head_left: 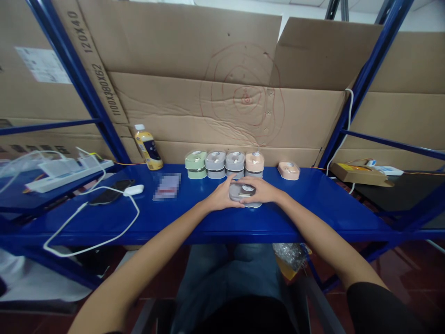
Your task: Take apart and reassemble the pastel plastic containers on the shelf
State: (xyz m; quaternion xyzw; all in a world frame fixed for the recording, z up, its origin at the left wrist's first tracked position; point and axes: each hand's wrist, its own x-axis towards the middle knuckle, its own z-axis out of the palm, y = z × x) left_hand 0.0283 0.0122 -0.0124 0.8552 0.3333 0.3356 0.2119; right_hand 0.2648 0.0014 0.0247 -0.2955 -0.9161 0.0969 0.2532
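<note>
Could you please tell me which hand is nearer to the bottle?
Left. The left hand is right of the bottle; the right hand is farther right, across the grey box both hold.

Blue metal racking (78, 78) and cardboard panels (156, 99) suggest a workshop or storeroom.

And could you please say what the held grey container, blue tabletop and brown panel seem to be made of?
Grey container: probably smooth plastic, as its surface shows a soft sheen. Blue tabletop: likely painted metal with a glossy finish, judging by its even colour and reflections, though another coated material is possible. Brown panel: matt cardboard, given its creases and fold lines.
</note>
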